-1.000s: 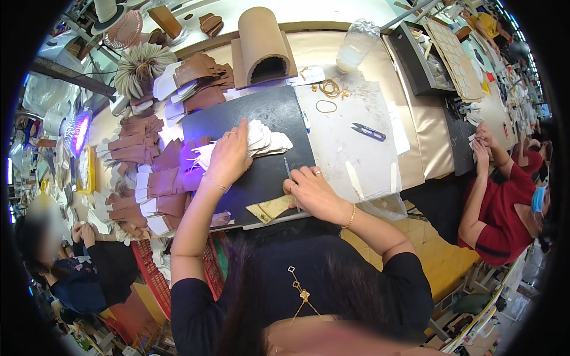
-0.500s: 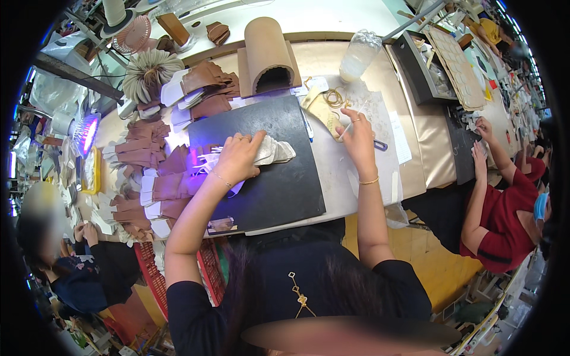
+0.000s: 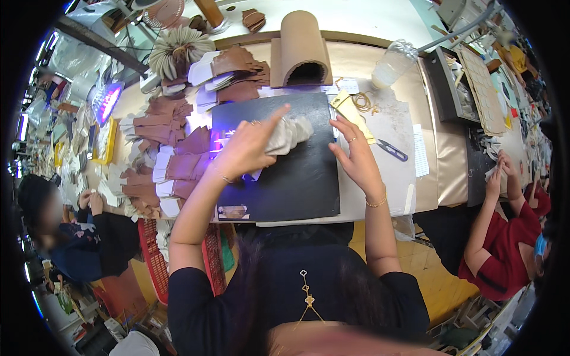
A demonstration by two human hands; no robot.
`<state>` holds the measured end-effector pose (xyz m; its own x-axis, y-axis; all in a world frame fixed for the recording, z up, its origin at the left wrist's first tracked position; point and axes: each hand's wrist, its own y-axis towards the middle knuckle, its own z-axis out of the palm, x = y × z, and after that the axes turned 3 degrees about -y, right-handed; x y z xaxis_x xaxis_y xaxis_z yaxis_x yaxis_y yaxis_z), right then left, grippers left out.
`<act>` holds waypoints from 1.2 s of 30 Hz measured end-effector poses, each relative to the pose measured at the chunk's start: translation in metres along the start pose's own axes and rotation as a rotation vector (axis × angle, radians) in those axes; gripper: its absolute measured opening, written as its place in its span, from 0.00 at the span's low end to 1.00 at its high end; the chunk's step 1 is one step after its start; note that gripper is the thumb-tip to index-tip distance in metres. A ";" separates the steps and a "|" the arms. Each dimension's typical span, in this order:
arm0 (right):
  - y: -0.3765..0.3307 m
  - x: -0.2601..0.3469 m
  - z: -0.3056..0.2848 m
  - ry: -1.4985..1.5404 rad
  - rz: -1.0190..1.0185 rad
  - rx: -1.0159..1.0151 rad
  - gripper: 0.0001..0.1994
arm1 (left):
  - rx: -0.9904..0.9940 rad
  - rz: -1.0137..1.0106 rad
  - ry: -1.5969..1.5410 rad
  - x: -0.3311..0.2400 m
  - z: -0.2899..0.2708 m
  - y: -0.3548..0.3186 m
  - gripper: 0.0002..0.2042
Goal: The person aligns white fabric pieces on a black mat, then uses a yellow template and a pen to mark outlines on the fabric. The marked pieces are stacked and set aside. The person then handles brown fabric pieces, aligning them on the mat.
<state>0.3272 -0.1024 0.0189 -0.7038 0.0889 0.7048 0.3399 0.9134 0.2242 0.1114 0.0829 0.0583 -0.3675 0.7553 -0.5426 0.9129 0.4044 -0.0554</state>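
My left hand [image 3: 246, 151] lies over a fanned stack of pale grey leather-like pieces [image 3: 292, 134] on a black board [image 3: 291, 193]. Its index finger stretches out above them, and the thumb sits along their near side; the stack's left part is hidden under the palm. At the board's right edge my right hand [image 3: 359, 157] hovers, thumb and fingers apart, with nothing visible in it. Close to its fingertips are a pen [image 3: 334, 126] and a yellow cloth strip [image 3: 355, 115]. Dark-handled thread snips [image 3: 393, 151] lie just right of that hand.
Brown and white cut pieces [image 3: 184, 166] are piled left of the board, below a violet-lit lamp [image 3: 108, 104]. Behind stand a brown half-tube form [image 3: 300, 50] and a plastic bottle [image 3: 393, 64]. A black box [image 3: 436, 77] is at the right. Co-workers sit on both sides.
My right hand has moved left from above the yellow strip to the board's edge, uncovering the snips. My left hand and the grey pieces have shifted slightly farther up the board.
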 end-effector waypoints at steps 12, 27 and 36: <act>0.033 0.091 0.071 0.392 -0.267 0.118 0.52 | -0.895 0.043 -0.694 -0.006 -0.056 -0.029 0.60; 0.072 0.108 0.053 1.238 0.162 -0.060 0.36 | -0.594 0.005 -0.776 0.010 -0.074 -0.049 0.49; 0.051 0.095 0.035 1.361 0.210 -0.178 0.42 | -0.178 -0.035 -2.004 0.008 0.067 -0.062 0.33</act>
<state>0.2563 -0.0333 0.0739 0.4901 -0.3297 0.8069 0.5087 0.8599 0.0424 0.0640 0.0295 0.0006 0.4139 -0.7352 -0.5368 0.8405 0.5351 -0.0849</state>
